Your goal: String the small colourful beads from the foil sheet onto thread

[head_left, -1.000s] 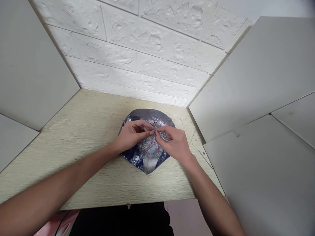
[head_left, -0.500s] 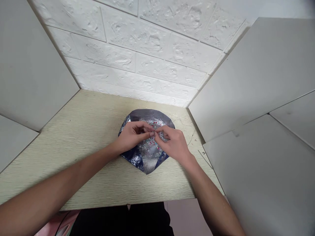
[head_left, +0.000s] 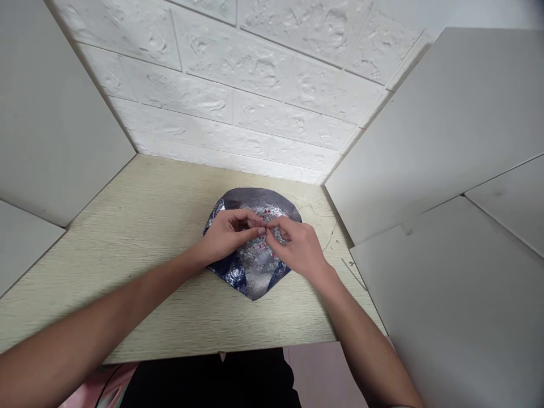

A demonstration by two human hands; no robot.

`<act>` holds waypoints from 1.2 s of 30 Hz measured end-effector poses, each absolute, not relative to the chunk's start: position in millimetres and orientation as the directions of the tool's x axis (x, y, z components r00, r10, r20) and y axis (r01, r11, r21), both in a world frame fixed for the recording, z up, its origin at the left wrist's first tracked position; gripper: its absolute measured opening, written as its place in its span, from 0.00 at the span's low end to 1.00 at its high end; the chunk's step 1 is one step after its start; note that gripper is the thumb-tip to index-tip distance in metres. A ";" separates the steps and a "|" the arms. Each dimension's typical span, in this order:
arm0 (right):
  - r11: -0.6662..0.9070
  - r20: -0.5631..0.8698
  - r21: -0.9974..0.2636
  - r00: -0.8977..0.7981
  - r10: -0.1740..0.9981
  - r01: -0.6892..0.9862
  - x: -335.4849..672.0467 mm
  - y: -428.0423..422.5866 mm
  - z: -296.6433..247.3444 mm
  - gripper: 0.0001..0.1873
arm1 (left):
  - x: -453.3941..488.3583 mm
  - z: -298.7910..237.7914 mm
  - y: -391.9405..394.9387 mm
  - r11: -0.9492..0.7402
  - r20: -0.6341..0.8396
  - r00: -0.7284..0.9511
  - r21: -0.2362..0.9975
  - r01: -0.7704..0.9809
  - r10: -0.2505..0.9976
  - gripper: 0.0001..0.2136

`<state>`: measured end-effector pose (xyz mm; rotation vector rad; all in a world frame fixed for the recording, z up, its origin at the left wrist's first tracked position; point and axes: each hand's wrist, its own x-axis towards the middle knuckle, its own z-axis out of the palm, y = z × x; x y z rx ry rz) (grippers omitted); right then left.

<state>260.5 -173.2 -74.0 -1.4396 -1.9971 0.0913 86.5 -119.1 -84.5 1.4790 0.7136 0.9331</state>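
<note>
Almost hidden, something tiny between the left hand and right hand.

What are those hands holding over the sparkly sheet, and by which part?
The left hand and right hand pinch fingertips together above a dark blue rose-print sheet; anything held there is too small to tell.
</note>
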 end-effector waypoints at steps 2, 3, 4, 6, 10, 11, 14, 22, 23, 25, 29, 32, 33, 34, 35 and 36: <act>0.389 0.465 -0.418 -0.175 0.868 0.821 260.5 -173.3 -73.7 0.07 | 86.4 -84.3 -119.3 -0.123 0.142 0.496 0.990 -0.072 0.857 0.08; 0.385 0.458 -0.416 -0.175 0.871 0.824 260.5 -173.5 -73.3 0.07 | 86.5 -84.2 -119.3 -0.124 0.141 0.497 0.990 -0.067 0.856 0.08; 0.380 0.451 -0.413 -0.177 0.875 0.828 260.5 -173.7 -72.9 0.07 | 86.5 -84.0 -119.3 -0.126 0.140 0.499 0.990 -0.063 0.855 0.09; 0.370 0.431 -0.402 -0.183 0.884 0.838 260.6 -174.2 -71.6 0.07 | 86.5 -83.7 -118.9 -0.134 0.145 0.501 0.989 -0.058 0.853 0.09; 0.361 0.364 -0.351 -0.230 0.903 0.864 261.3 -175.4 -68.3 0.08 | 86.2 -83.9 -118.4 -0.149 0.151 0.511 0.988 -0.045 0.846 0.09; 0.366 0.342 -0.327 -0.252 0.906 0.871 261.5 -175.5 -67.7 0.08 | 86.1 -84.0 -118.5 -0.151 0.152 0.516 0.988 -0.044 0.843 0.09; 0.391 0.298 -0.255 -0.313 0.902 0.885 262.1 -174.9 -67.6 0.08 | 85.8 -84.1 -119.1 -0.159 0.156 0.538 0.986 -0.042 0.828 0.09; 0.357 0.324 -0.314 -0.254 0.911 0.880 260.6 -173.9 -70.7 0.08 | 87.2 -84.3 -120.1 -0.140 0.155 0.512 0.988 -0.068 0.845 0.09; 0.350 0.345 -0.343 -0.230 0.910 0.872 260.4 -174.1 -70.6 0.08 | 87.3 -84.9 -119.8 -0.138 0.159 0.501 0.987 -0.078 0.851 0.09; 0.343 0.392 -0.394 -0.182 0.902 0.853 260.2 -174.3 -70.4 0.08 | 87.4 -86.4 -119.0 -0.136 0.164 0.484 0.986 -0.092 0.860 0.09; 0.349 0.450 -0.436 -0.135 0.883 0.830 260.0 -174.0 -70.1 0.07 | 87.3 -88.8 -117.8 -0.137 0.165 0.461 0.986 -0.094 0.872 0.09; 0.359 0.474 -0.449 -0.123 0.872 0.818 259.4 -174.0 -70.3 0.07 | 87.3 -89.1 -117.6 -0.136 0.163 0.448 0.986 -0.091 0.879 0.10; 0.364 0.481 -0.453 -0.121 0.868 0.814 259.2 -174.1 -70.4 0.07 | 87.3 -89.0 -117.5 -0.133 0.160 0.446 0.987 -0.091 0.881 0.10; 0.369 0.489 -0.456 -0.119 0.864 0.810 259.1 -174.2 -70.6 0.06 | 87.2 -89.0 -117.4 -0.129 0.157 0.446 0.987 -0.092 0.881 0.10; 0.374 0.495 -0.458 -0.118 0.861 0.806 259.0 -174.4 -70.7 0.06 | 87.2 -89.0 -117.3 -0.125 0.154 0.448 0.988 -0.094 0.881 0.10; 0.377 0.499 -0.460 -0.117 0.858 0.804 259.0 -174.6 -70.8 0.06 | 87.2 -89.0 -117.2 -0.121 0.152 0.452 0.988 -0.096 0.879 0.11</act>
